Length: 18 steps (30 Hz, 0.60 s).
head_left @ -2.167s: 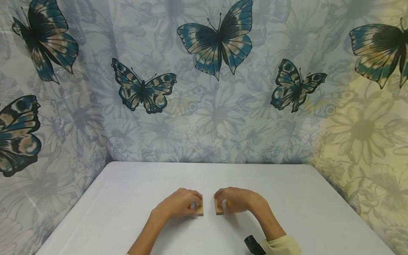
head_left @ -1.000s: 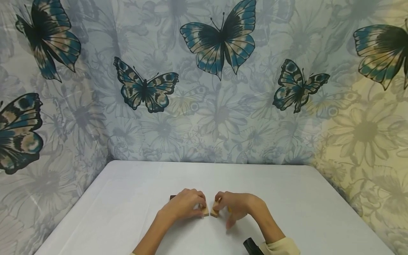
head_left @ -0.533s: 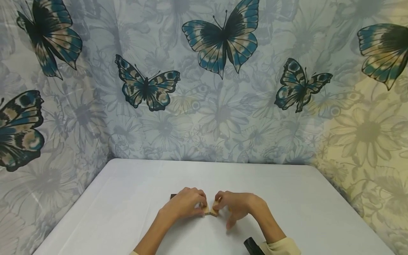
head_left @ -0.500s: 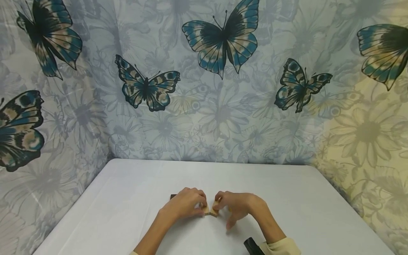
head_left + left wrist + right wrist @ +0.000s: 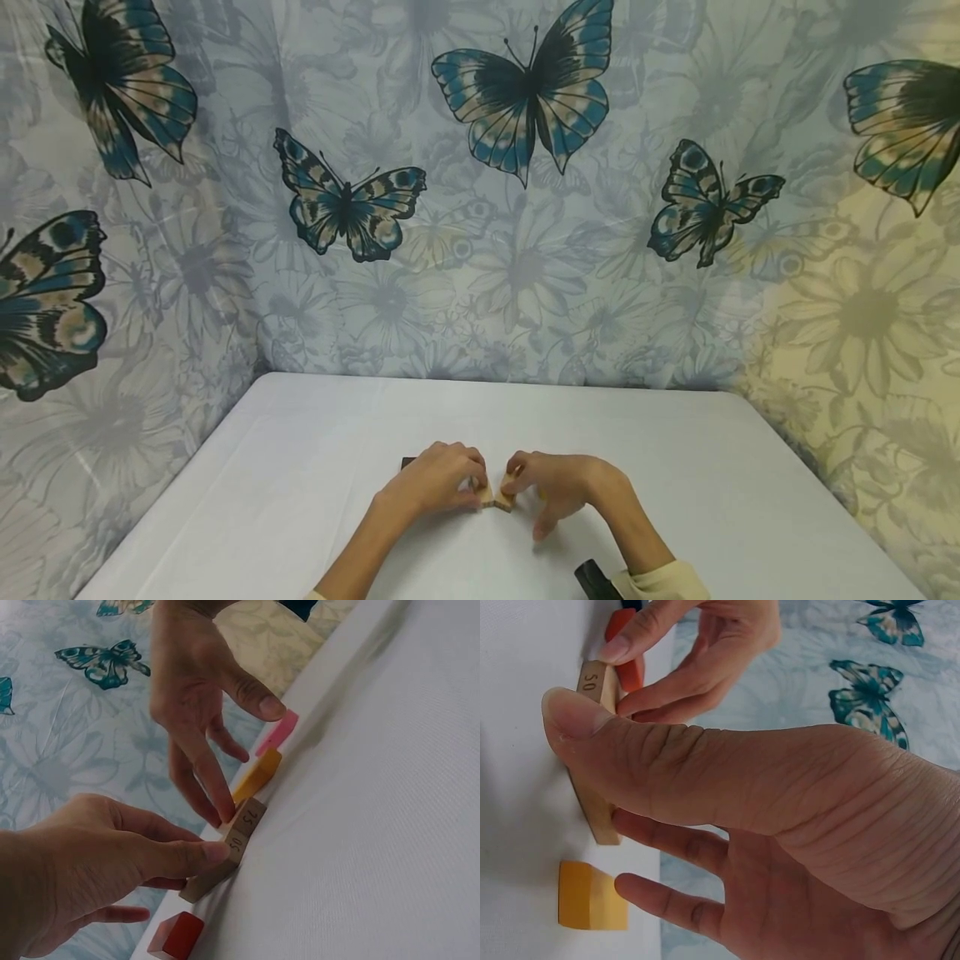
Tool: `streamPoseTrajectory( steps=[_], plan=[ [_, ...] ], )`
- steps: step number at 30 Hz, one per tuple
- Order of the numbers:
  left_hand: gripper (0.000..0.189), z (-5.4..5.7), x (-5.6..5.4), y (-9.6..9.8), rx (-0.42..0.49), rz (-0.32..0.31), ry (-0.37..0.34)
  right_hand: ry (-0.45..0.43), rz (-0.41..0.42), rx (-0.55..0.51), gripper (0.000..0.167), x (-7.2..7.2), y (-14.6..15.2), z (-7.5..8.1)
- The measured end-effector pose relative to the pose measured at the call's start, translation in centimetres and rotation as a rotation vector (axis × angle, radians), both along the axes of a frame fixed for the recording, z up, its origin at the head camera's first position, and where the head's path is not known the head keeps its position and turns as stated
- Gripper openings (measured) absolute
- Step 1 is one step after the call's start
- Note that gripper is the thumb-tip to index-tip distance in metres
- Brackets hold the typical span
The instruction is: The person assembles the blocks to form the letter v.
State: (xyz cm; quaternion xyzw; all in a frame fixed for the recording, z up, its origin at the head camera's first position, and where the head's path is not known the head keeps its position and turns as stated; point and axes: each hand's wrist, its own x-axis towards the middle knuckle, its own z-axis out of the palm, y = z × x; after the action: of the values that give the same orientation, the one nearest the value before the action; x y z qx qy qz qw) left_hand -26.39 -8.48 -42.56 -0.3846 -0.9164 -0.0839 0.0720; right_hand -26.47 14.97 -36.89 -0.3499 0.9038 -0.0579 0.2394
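Two small wooden blocks stand end to end, their near ends meeting at an angle in the head view. My left hand (image 5: 442, 477) pinches the left wooden block (image 5: 486, 498) between thumb and fingers. My right hand (image 5: 558, 483) has its fingers on the right wooden block (image 5: 503, 502), the thumb spread away from it. In the left wrist view, the left block (image 5: 204, 882) carries the digits 50 on its end face and the right block (image 5: 250, 814) reads 75. In the right wrist view, my right thumb crosses in front of the wooden block (image 5: 595, 806).
A red block (image 5: 177, 936) lies beside my left hand. Past the right block stand a yellow block (image 5: 259, 772) and a pink block (image 5: 278, 733). A dark piece (image 5: 407, 462) shows behind my left hand. The white table (image 5: 300, 467) meets a butterfly-patterned cloth.
Both hands have brought the wooden blocks together from a clear gap 2.2 s ago. My right thumb has spread outward. In the last half second, almost nothing has moved.
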Motion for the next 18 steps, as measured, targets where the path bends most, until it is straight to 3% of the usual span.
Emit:
streamPoseTrajectory(
  steps=[4,10,18],
  plan=[
    [0.018,-0.05,0.02,0.02,-0.001,0.002,-0.011,0.004,0.013,0.001,0.055,0.04,0.02,-0.02],
    [0.018,-0.06,-0.02,-0.07,0.006,0.006,-0.027,-0.004,-0.031,0.020,0.055,-0.09,-0.04,-0.10],
    [0.017,-0.22,-0.05,-0.14,0.013,-0.002,-0.007,0.005,-0.027,0.021,0.055,-0.11,-0.11,-0.07]
  ],
)
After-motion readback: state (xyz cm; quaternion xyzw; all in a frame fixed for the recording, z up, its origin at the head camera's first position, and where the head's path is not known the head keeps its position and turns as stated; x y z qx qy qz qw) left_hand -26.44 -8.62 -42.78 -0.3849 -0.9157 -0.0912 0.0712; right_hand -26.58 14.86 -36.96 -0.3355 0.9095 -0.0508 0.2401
